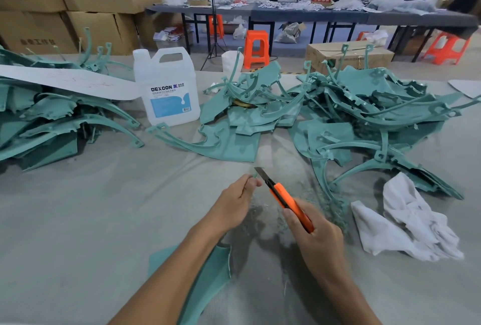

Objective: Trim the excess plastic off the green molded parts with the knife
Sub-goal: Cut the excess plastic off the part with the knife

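Head view: my left hand (234,202) pinches a small green plastic piece (255,175) over the grey table (78,220), my right hand (316,238) grips the orange box knife (286,201) just beside it, so I think trimming needs one careful little cut next.

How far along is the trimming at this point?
Done: green shavings litter the table, so some cutting has happened. In hand: the right hand grips the orange knife, blade out; the left hand pinches a small green scrap. Left: piles of green parts; which are trimmed, I cannot tell.
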